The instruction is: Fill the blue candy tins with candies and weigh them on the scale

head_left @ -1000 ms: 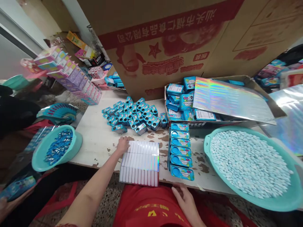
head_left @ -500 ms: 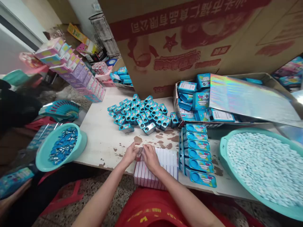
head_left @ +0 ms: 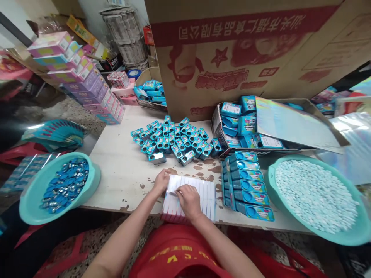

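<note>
A pack of narrow white-topped boxes (head_left: 204, 195) stands at the table's front edge, close to my body, with what looks like clear film over it. My left hand (head_left: 161, 182) grips its far left corner, fingers curled. Over the pack's top, my right hand (head_left: 189, 200) is closed in a pinch near the left side; the small greyish bit at its fingertips is too small to name. Just right of the pack is a banded stack of blue tins (head_left: 249, 187). Several small blue tins (head_left: 176, 139) with round holes stand beyond my hands.
A teal basin of pale blue candies (head_left: 315, 197) is at right, another basin of blue wrapped pieces (head_left: 94, 181) at left. Behind stand a tall cardboard carton (head_left: 185, 96) and an open box of blue tins (head_left: 246, 125). Stacked pink and purple boxes (head_left: 87, 83) rise at the back left.
My hands were together at the pack's far left corner; my right hand has moved nearer to me over the top. The pack has shifted slightly away from me, and the view has turned.
</note>
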